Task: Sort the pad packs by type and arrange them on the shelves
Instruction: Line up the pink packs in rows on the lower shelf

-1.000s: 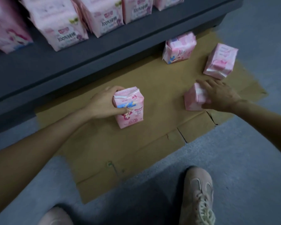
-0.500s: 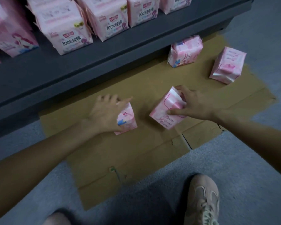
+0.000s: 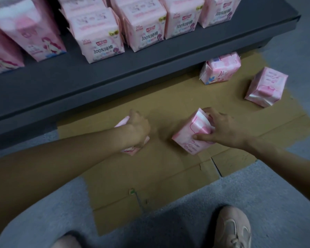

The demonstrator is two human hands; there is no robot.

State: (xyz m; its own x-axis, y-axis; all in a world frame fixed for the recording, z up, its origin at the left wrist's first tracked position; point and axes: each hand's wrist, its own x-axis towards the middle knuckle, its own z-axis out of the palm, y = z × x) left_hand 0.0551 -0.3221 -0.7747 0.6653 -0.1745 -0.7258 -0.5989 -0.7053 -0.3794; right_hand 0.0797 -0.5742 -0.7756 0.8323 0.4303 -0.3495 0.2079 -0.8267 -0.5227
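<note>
My left hand [image 3: 139, 128] grips a pink pad pack [image 3: 131, 150] over the brown cardboard sheet [image 3: 168, 104] on the floor; the hand and wrist hide most of that pack. My right hand [image 3: 224, 129] holds a second pink pad pack [image 3: 191, 136], tilted, thumb on its near side and fingers over its top end. Two more pink packs lie on the cardboard to the right: one [image 3: 220, 70] against the shelf base, one [image 3: 266, 86] near the cardboard's edge. Several pink packs [image 3: 100, 34] stand in rows on the dark shelf [image 3: 115, 74].
The dark shelf's front edge overhangs the cardboard at the back. Grey carpet [image 3: 284, 185] surrounds the cardboard. My pale sneaker [image 3: 233, 228] stands at the bottom right, a second shoe tip [image 3: 66, 242] at the bottom left.
My right hand picked up its pack and carried it left toward the middle. My left hand turned over its pack, which now is mostly hidden. The view shifted up toward the shelf.
</note>
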